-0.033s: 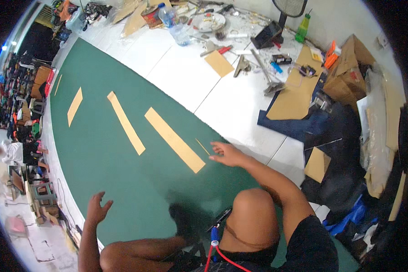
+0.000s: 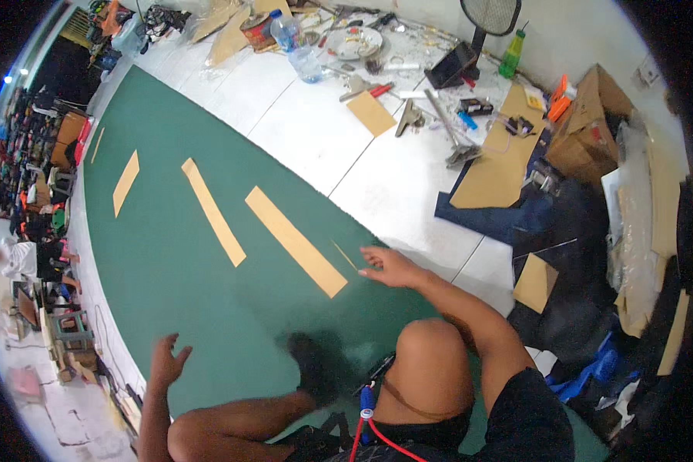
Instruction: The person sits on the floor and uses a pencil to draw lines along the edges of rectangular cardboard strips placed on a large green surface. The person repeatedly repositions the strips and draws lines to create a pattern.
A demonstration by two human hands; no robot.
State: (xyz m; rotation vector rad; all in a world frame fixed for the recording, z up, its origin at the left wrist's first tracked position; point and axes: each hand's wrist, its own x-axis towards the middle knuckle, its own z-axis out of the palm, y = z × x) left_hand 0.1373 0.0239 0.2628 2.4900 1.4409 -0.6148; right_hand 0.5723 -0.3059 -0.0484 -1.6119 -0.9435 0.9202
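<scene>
A large dark green sheet [image 2: 208, 331] lies spread over the floor under me. On it lie a wide tan strip [image 2: 296, 242], a narrower tan strip [image 2: 214, 212], a short slanted tan piece [image 2: 126, 183] and a very thin tan strip [image 2: 98, 145] near the far left edge. My right hand [image 2: 395, 268] hovers by the sheet's right edge, thumb and fingers apart. Another thin sliver-like strip [image 2: 343, 254] ends at its thumb tip; whether they touch is unclear. My left hand [image 2: 167, 362] is at the lower left above the sheet, fingers spread, holding nothing.
Clutter lines the wall: a plastic bottle [image 2: 283, 31], a plate [image 2: 356, 42], a green bottle [image 2: 512, 52] and hand tools. To the right are a tan board [image 2: 494, 177], a cardboard box [image 2: 589, 115] and dark cloth [image 2: 570, 231]. A person [image 2: 19, 258] sits far left.
The view has shifted slightly. My right hand has moved a little lower beside the thin sliver, and my left hand has barely moved.
</scene>
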